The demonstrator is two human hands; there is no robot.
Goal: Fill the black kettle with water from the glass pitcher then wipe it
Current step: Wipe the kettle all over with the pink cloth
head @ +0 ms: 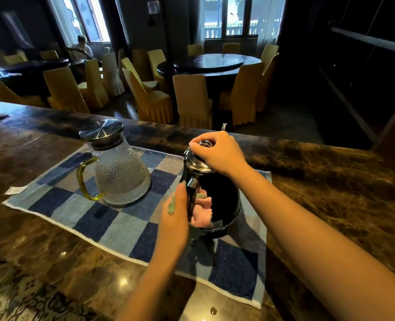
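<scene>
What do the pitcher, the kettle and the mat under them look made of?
Pitcher: clear glass, hammered texture. Pitcher lid: brushed metal, by its sheen. Kettle: glossy black, coated metal or plastic, unclear. Kettle lid: polished metal, mirrors light. Mat: woven cloth, blue checks, white hem.

Black kettle [224, 193]: glossy body, domed chrome lid [195, 162] seated, upright on right part of blue checked towel [113, 221] on counter [41, 239].
Glass pitcher [122, 179]: clear, dimpled, steel lid [101, 133] on, yellow-green handle [83, 179] pointing left; upright, left of kettle, apart.
Pink cloth [202, 213]: bunched against kettle's near-left side.
</scene>
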